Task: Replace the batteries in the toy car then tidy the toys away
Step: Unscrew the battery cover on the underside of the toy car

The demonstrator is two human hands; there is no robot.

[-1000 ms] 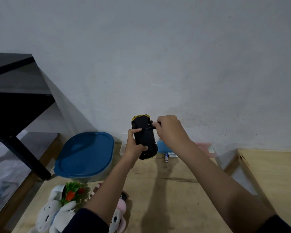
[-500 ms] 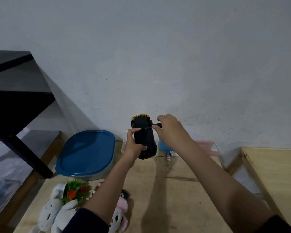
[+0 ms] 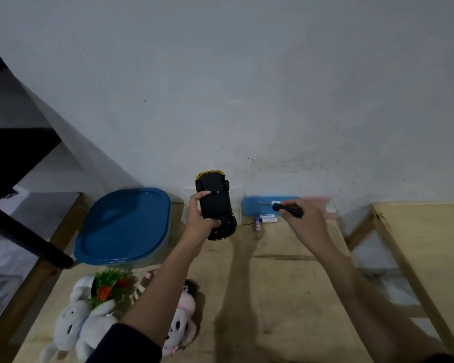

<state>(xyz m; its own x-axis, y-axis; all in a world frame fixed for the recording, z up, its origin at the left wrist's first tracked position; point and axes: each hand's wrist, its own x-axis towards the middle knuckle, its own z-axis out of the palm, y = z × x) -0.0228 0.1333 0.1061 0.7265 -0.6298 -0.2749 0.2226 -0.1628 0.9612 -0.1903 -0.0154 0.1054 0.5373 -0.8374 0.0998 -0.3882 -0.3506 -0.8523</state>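
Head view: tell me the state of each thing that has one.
toy car, underside up, gripped by left hand
screwdriver, held by right hand, tip off the car
blue-lidded container, lid on
batteries, lying loose on the table
plush toys, heaped on the table

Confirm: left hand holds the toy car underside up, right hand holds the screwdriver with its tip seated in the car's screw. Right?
Not quite. The head view shows the screwdriver tip clear of the toy car, off to its right and seen against a blue box. The rest holds: the left hand holds the car underside up, and the right hand holds the screwdriver.
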